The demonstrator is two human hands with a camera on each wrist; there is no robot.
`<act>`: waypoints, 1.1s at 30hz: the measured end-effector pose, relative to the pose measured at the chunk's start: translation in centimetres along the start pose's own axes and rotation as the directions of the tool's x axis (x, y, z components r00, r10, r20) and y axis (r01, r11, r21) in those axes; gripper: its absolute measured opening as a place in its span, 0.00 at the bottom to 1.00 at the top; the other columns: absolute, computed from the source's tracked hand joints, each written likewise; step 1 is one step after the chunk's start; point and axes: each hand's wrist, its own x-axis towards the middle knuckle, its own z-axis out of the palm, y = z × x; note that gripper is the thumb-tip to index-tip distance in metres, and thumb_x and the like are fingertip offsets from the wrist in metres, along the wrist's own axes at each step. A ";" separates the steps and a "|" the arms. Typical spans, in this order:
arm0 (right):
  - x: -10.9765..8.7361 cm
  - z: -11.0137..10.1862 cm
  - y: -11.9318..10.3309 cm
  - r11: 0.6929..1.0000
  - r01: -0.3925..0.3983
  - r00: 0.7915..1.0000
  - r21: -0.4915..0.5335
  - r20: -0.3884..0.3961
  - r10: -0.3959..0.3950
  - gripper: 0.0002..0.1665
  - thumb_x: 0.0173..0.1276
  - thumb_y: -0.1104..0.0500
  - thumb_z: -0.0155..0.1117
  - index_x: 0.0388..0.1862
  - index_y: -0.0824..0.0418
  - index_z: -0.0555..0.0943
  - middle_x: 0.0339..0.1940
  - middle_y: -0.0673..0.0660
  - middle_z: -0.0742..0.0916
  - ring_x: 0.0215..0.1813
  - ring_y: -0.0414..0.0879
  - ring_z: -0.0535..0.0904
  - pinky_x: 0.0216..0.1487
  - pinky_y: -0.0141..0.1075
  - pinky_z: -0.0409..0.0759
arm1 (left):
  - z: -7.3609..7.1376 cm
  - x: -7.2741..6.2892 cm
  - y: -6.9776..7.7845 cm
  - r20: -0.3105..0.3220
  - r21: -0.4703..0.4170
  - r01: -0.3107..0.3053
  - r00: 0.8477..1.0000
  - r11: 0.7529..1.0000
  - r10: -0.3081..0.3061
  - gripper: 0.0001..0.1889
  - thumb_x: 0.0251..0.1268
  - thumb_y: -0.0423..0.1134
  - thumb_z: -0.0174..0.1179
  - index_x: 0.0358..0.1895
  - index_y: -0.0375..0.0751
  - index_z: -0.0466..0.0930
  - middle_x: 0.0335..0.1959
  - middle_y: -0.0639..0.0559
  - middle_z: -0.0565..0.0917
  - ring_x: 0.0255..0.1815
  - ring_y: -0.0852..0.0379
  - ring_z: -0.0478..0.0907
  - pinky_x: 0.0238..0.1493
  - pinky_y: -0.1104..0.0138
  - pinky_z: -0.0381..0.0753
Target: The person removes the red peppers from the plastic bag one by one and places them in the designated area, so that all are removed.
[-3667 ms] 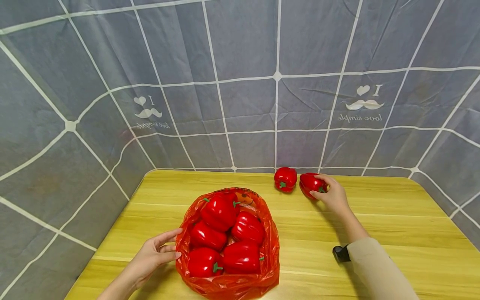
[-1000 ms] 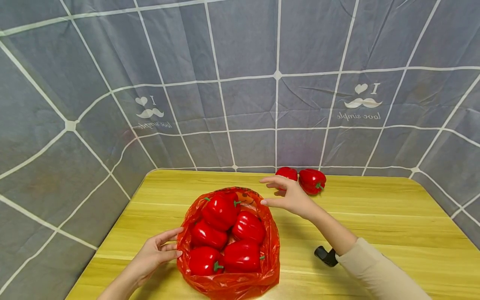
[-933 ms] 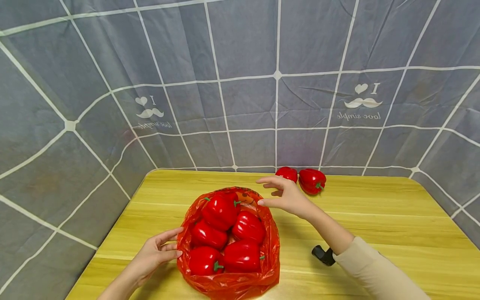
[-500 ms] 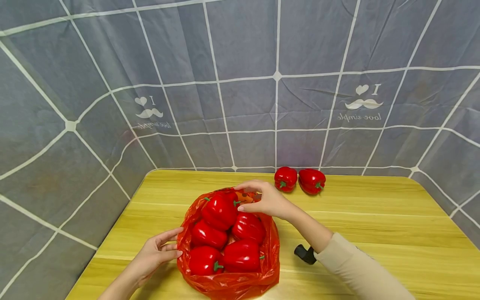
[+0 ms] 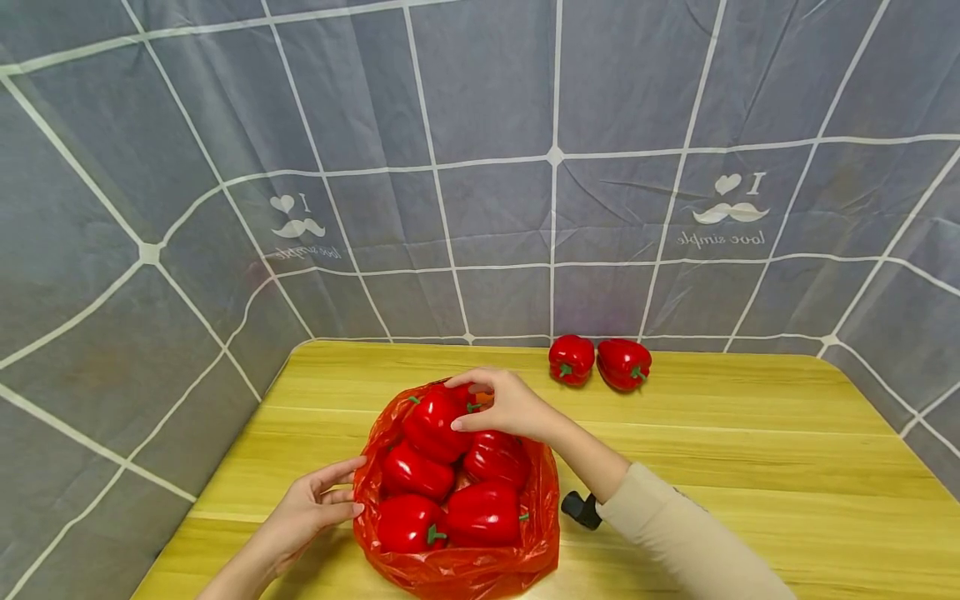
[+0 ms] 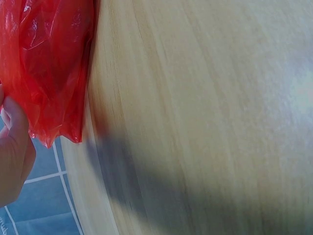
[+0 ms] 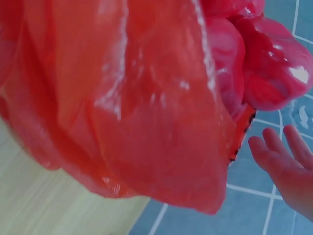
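Steadying the red bag with my left hand, fingers parted, tips against its side; right hand spread wide over the upper pepper, contact unclear; that pepper lies atop other peppers inside the bag, on the tabletop; best, I judge, to set thumb and fingertips evenly on its sides, pressing gently, without snagging the bag.

Head camera looks forward-down; wrist cameras close; all share red bag.

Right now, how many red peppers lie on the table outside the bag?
2: the left pepper and the right pepper, side by side near the back of the table. The bag might hide others.
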 end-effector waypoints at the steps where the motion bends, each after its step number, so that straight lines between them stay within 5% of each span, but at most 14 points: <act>1: 0.1 0.1 0.0 1.000 -0.002 1.000 0.001 0.001 0.002 0.28 0.53 0.59 0.72 0.55 0.59 0.78 0.56 0.55 0.79 0.54 0.55 0.75 0.52 0.51 0.76 | 0.0 0.0 0.0 -0.001 -0.001 0.002 1.000 1.000 -0.002 0.37 0.55 0.27 0.63 0.67 0.23 0.54 0.47 0.48 0.70 0.38 0.63 0.77 0.39 0.69 0.81; 16: 0.9 1.8 -0.1 0.997 -0.075 0.997 -0.009 -0.022 0.075 0.29 0.51 0.59 0.74 0.54 0.57 0.79 0.54 0.54 0.80 0.51 0.52 0.77 0.44 0.34 0.78 | 0.1 -0.1 0.1 -0.007 0.016 0.010 1.000 1.000 -0.010 0.38 0.54 0.28 0.64 0.67 0.24 0.54 0.48 0.47 0.69 0.38 0.63 0.76 0.40 0.69 0.81; 33: 1.1 2.4 0.4 0.997 -0.073 0.997 -0.013 -0.007 0.073 0.33 0.51 0.59 0.74 0.58 0.54 0.76 0.54 0.50 0.79 0.50 0.48 0.76 0.46 0.37 0.78 | -0.1 0.1 -0.2 0.010 -0.003 -0.003 1.000 1.000 0.003 0.36 0.57 0.27 0.62 0.68 0.24 0.53 0.48 0.48 0.69 0.39 0.62 0.76 0.39 0.69 0.81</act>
